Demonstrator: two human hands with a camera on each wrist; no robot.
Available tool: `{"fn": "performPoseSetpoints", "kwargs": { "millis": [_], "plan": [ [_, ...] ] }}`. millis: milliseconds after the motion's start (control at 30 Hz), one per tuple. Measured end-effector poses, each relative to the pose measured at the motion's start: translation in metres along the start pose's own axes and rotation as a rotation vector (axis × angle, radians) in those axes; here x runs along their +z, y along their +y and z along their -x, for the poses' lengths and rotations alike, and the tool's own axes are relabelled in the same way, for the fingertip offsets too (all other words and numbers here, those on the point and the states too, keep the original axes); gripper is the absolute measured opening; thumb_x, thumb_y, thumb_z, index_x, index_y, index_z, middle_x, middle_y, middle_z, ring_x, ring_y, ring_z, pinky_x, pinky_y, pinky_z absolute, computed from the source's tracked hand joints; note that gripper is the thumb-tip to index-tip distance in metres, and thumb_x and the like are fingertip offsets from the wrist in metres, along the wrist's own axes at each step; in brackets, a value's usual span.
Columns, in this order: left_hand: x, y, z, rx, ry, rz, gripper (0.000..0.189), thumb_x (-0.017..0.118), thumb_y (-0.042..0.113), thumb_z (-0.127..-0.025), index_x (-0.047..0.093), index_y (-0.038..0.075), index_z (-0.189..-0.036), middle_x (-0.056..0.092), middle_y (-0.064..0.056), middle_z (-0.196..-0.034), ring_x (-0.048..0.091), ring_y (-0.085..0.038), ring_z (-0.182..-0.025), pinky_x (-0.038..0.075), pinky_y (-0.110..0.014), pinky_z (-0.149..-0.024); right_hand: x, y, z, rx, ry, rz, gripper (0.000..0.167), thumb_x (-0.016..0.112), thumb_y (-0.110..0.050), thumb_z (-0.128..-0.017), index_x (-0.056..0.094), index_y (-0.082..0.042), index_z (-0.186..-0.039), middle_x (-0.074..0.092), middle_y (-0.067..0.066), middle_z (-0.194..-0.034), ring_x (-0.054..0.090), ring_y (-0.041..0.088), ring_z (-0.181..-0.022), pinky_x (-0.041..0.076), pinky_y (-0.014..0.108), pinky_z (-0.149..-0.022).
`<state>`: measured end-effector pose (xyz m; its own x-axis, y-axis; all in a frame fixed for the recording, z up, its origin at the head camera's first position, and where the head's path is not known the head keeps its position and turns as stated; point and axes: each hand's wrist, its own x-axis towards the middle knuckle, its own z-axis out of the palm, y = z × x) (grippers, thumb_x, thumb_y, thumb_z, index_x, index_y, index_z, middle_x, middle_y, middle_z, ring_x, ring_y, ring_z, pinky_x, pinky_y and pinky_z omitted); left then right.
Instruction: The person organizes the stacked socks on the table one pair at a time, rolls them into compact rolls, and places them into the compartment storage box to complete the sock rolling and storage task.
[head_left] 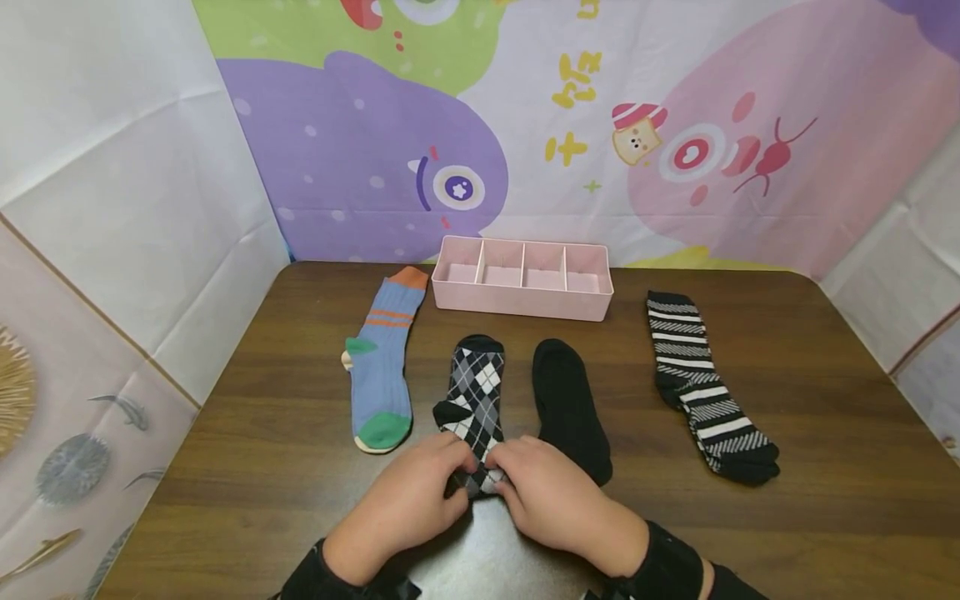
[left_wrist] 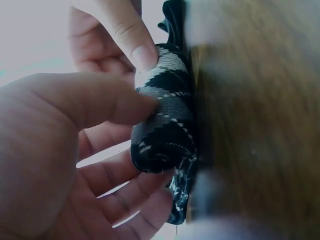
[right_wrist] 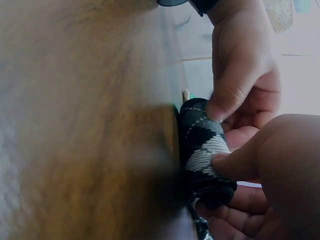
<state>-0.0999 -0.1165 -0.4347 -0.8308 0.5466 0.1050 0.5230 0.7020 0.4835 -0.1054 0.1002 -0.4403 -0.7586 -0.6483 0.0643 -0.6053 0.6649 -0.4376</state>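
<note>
While two hands (head_left: pixel 426 492) (head_left: pixel 553 500) pinch one sock roll (left_wrist: pixel 170 111), one four-compartment box (head_left: pixel 521 302) stands behind

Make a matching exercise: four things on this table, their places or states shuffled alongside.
1. Pink rectangular box
2. Blue sock with orange cuff
3. Black, grey and white argyle sock
4. Black-and-white striped sock

A. Rightmost sock
B. Partly rolled, in left hand and right hand
C. Divided inside into four
D. Leftmost sock

1-C, 2-D, 3-B, 4-A
</note>
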Motion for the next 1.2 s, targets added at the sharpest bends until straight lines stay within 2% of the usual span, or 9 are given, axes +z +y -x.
{"fn": "performPoseSetpoints", "kwargs": {
  "millis": [167, 367, 533, 667, 733, 867, 967, 1100, 1200],
  "plan": [
    [-0.0003, -0.0004, -0.0004, -0.010, 0.005, -0.034, 0.023, 0.084, 0.014, -0.077, 0.069, 0.015, -0.095, 0.061, 0.005, -0.099, 0.060, -0.013, -0.086, 0.053, -0.035, -0.079, -0.0005, 0.0001, -0.0002, 0.033, -0.012, -0.063, 0.010, 0.065, -0.018, -0.102, 0.065, -0.014, -0.112, 0.066, -0.005, -0.106, 0.060, 0.011, -0.100, 0.052, 0.036, -0.090],
    [0.0004, 0.0010, 0.0001, -0.001, 0.052, -0.058, 0.019, 0.078, 0.009, -0.084, 0.069, 0.015, -0.099, 0.065, 0.004, -0.098, 0.063, -0.012, -0.085, 0.054, -0.036, -0.077, -0.0007, -0.0007, 0.0025, 0.058, 0.056, -0.092, 0.016, 0.068, -0.016, -0.101, 0.063, -0.013, -0.116, 0.060, -0.003, -0.110, 0.059, 0.010, -0.094, 0.053, 0.035, -0.084],
    [0.0001, 0.0026, 0.0000, 0.000, 0.086, -0.057, 0.020, 0.072, 0.002, -0.087, 0.065, 0.015, -0.099, 0.062, 0.005, -0.096, 0.061, -0.011, -0.081, 0.053, -0.034, -0.073, -0.0004, -0.0004, 0.0023, 0.014, 0.097, -0.024, 0.027, 0.078, -0.016, -0.092, 0.064, -0.015, -0.114, 0.056, -0.004, -0.111, 0.057, 0.009, -0.087, 0.053, 0.030, -0.077],
    [0.0005, 0.0023, -0.0015, -0.002, 0.086, -0.042, 0.019, 0.070, -0.002, -0.087, 0.066, 0.014, -0.096, 0.063, 0.004, -0.094, 0.063, -0.013, -0.084, 0.054, -0.034, -0.075, 0.0003, 0.0005, 0.0011, -0.059, 0.113, 0.068, 0.031, 0.083, -0.011, -0.085, 0.065, -0.016, -0.109, 0.060, -0.005, -0.105, 0.059, 0.012, -0.092, 0.052, 0.034, -0.080],
    [0.0008, 0.0015, -0.0023, 0.002, 0.087, -0.043, 0.018, 0.069, -0.003, -0.087, 0.067, 0.014, -0.093, 0.066, 0.003, -0.094, 0.064, -0.014, -0.086, 0.053, -0.036, -0.078, 0.0008, 0.0006, 0.0007, -0.070, 0.114, 0.087, 0.029, 0.082, -0.011, -0.086, 0.066, -0.017, -0.109, 0.062, -0.005, -0.105, 0.059, 0.014, -0.096, 0.052, 0.036, -0.083],
    [0.0013, 0.0004, -0.0026, 0.001, 0.091, -0.061, 0.015, 0.069, -0.002, -0.086, 0.069, 0.012, -0.090, 0.068, 0.001, -0.092, 0.064, -0.018, -0.086, 0.053, -0.038, -0.079, 0.0011, 0.0002, 0.0009, -0.054, 0.086, 0.058, 0.024, 0.078, -0.013, -0.092, 0.068, -0.015, -0.113, 0.064, -0.003, -0.109, 0.060, 0.015, -0.101, 0.052, 0.035, -0.088],
    [-0.0002, 0.0007, -0.0017, -0.021, 0.059, -0.064, 0.011, 0.072, 0.005, -0.085, 0.070, 0.013, -0.091, 0.065, 0.002, -0.091, 0.063, -0.017, -0.085, 0.053, -0.038, -0.079, 0.0017, 0.0000, 0.0008, -0.035, 0.064, 0.035, 0.022, 0.074, -0.013, -0.095, 0.068, -0.014, -0.116, 0.065, -0.003, -0.111, 0.061, 0.014, -0.102, 0.052, 0.034, -0.090],
    [-0.0032, 0.0012, -0.0008, -0.044, 0.020, -0.068, 0.018, 0.081, 0.012, -0.079, 0.072, 0.013, -0.094, 0.060, 0.004, -0.096, 0.059, -0.017, -0.089, 0.052, -0.038, -0.080, 0.0027, 0.0003, 0.0003, -0.012, 0.044, 0.019, 0.019, 0.070, -0.015, -0.098, 0.068, -0.013, -0.117, 0.066, -0.002, -0.112, 0.061, 0.014, -0.104, 0.052, 0.035, -0.092],
    [-0.0037, 0.0015, -0.0006, -0.039, 0.024, -0.072, 0.020, 0.082, 0.011, -0.077, 0.074, 0.012, -0.096, 0.059, 0.003, -0.097, 0.059, -0.018, -0.091, 0.052, -0.038, -0.081, 0.0026, 0.0003, 0.0002, 0.003, 0.030, 0.007, 0.019, 0.069, -0.016, -0.100, 0.067, -0.013, -0.118, 0.066, -0.002, -0.113, 0.061, 0.015, -0.106, 0.052, 0.036, -0.093]
  ]
}}
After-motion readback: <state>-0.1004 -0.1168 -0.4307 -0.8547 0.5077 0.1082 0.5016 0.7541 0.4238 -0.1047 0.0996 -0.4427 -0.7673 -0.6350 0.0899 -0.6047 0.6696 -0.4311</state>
